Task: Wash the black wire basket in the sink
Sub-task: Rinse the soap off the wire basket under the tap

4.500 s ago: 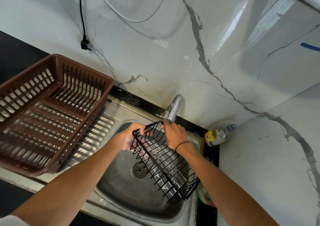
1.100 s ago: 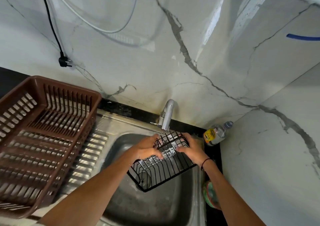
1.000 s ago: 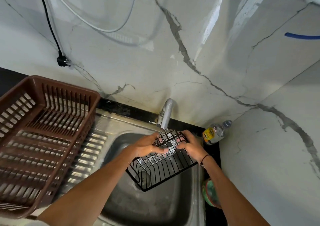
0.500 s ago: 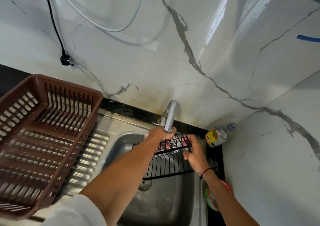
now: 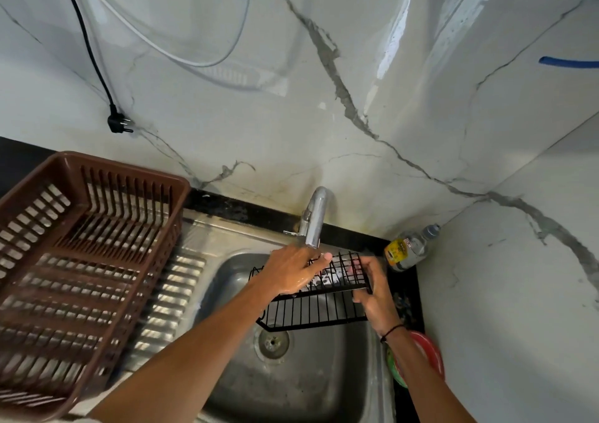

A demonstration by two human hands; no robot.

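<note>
The black wire basket [image 5: 316,296] hangs over the steel sink [image 5: 291,383], tipped on its side directly below the tap spout [image 5: 313,225], likely so water can run through the mesh. The right hand [image 5: 372,293] curls its fingers around the basket's right end to steady it there. The wet left hand [image 5: 291,273] lies across the top wires near the spout with fingers extended, apparently rubbing them. The brown dish rack [image 5: 81,260] waits on the drainboard, probably for drying.
</note>
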